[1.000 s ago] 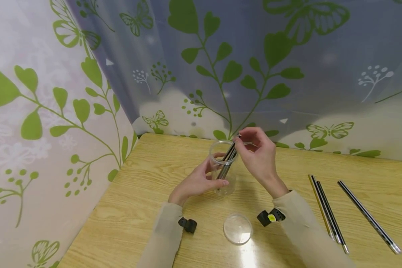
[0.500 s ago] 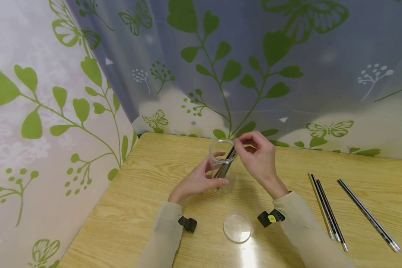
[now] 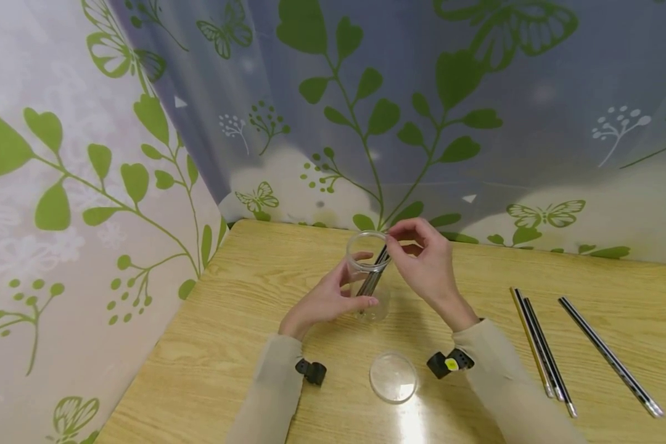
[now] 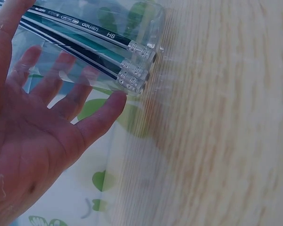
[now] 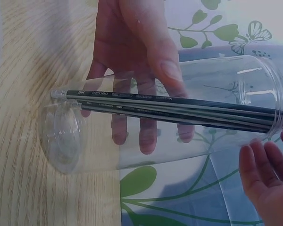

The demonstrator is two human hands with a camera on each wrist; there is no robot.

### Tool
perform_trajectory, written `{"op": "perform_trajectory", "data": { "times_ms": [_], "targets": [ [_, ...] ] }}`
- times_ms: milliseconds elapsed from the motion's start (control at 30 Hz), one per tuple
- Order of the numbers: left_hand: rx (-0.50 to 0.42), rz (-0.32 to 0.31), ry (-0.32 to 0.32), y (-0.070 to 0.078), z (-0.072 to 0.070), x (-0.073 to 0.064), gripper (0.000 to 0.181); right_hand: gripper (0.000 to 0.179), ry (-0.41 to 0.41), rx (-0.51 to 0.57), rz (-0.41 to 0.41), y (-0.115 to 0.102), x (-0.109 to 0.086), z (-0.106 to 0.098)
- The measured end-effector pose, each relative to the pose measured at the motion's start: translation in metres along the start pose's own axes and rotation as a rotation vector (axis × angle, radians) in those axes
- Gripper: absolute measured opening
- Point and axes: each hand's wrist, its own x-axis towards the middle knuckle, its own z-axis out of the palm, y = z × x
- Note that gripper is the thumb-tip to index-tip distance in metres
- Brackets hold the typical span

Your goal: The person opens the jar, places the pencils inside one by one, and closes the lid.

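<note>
A clear plastic jar [image 3: 380, 308] stands on the wooden table, its mouth uncovered. My left hand [image 3: 324, 301] holds the jar from the left, thumb in front and fingers behind the wall. Several dark striped pencils [image 5: 170, 106] lean together inside it, metal-capped ends at the bottom, as the right wrist view shows. One is printed "deli" and "HB" in the left wrist view. At the jar's right rim, my right hand [image 3: 426, 262] pinches the pencils' upper ends between thumb and forefinger; those tips are partly hidden by the fingers.
A round clear lid [image 3: 394, 377] lies on the table [image 3: 211, 345] in front of the jar. To the right lie several pencils, a gold and black group [image 3: 541, 351] and dark silver-striped ones [image 3: 610, 357]. A leaf-patterned curtain [image 3: 533, 154] hangs behind the table.
The pencils have gone lower into the jar, and my right hand has come down slightly to the rim with them. My left hand keeps its place on the jar.
</note>
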Motion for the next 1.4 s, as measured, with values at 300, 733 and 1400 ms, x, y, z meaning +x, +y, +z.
{"op": "perform_trajectory", "data": {
  "times_ms": [300,733,1400],
  "targets": [
    [-0.005,-0.002,0.001,-0.002,0.001,-0.001,0.08,0.017,-0.03,-0.012,0.027,0.0,-0.007,-0.008],
    [0.005,0.01,-0.004,-0.002,0.001,0.0,0.078,0.026,-0.048,-0.191,-0.065,0.004,-0.019,-0.037],
    [0.001,-0.006,-0.002,-0.003,0.0,0.001,0.079,0.035,-0.05,-0.43,-0.04,0.011,-0.045,-0.086]
  ]
}}
